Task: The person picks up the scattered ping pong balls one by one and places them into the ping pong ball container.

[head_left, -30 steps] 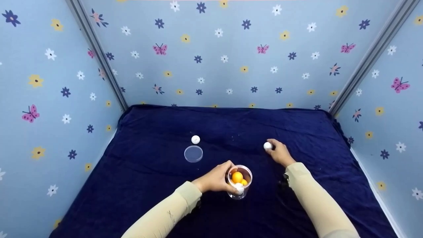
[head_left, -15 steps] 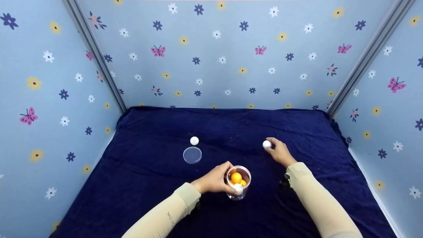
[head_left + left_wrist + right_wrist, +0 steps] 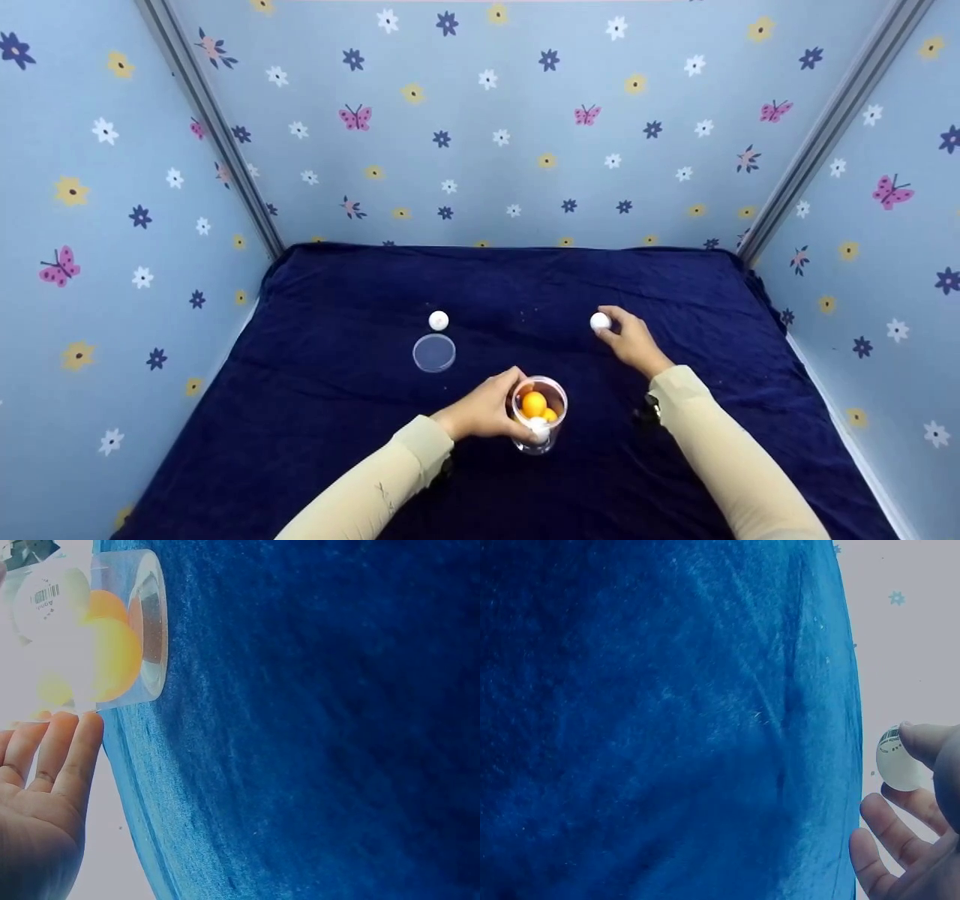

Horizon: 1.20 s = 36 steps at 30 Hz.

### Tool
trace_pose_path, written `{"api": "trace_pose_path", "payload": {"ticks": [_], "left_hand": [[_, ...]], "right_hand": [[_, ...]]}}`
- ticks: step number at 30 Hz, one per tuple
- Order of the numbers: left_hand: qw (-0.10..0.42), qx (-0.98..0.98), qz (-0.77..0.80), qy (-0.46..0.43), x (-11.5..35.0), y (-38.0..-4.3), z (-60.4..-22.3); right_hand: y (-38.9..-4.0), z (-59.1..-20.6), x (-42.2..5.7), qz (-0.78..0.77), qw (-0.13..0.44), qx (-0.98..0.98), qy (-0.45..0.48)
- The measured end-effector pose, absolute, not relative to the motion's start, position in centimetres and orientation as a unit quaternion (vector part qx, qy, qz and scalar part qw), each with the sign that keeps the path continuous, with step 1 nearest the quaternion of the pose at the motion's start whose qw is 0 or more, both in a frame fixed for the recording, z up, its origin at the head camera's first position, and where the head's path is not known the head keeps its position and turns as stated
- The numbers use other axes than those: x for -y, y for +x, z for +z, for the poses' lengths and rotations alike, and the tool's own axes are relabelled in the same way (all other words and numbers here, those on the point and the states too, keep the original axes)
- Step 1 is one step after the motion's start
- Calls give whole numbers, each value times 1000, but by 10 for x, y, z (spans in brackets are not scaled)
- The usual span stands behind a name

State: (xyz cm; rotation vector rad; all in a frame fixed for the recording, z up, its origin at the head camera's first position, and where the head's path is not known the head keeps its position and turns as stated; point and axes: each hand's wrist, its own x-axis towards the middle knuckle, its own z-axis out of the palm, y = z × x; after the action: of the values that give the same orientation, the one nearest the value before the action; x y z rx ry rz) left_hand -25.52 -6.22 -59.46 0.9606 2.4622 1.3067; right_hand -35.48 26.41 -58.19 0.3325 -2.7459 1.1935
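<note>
My left hand [image 3: 487,407] grips a clear plastic jar [image 3: 541,444] from its left side, fingers behind and thumb in front. Inside the jar are orange ping-pong balls [image 3: 533,404] and at least one white one [image 3: 538,430]. The left wrist view shows the jar's clear base [image 3: 155,626] and a printed white ball [image 3: 51,604] through the wall; glare hides part of it. Farther right, my right hand [image 3: 636,343] pinches a white ping-pong ball [image 3: 600,322] between thumb and fingers. The right wrist view shows print on that ball [image 3: 898,761], its other fingers spread below.
A clear round lid [image 3: 434,353] lies on the dark blue cloth [image 3: 337,442], left of the jar. Just behind it sits another white ping-pong ball [image 3: 439,320]. Flower-patterned walls [image 3: 480,127] stand at the back and both sides.
The right hand has shifted slightly left and away from me with the white ping-pong ball. My left hand keeps its grip on the jar. The whole head view has drifted a little.
</note>
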Motion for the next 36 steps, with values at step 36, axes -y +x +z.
{"api": "trace_pose_path", "payload": {"ticks": [36], "left_hand": [[102,-830,449,315,62,-255,-595]], "right_hand": [[-339,-549,-249,411,86,895,151]]}}
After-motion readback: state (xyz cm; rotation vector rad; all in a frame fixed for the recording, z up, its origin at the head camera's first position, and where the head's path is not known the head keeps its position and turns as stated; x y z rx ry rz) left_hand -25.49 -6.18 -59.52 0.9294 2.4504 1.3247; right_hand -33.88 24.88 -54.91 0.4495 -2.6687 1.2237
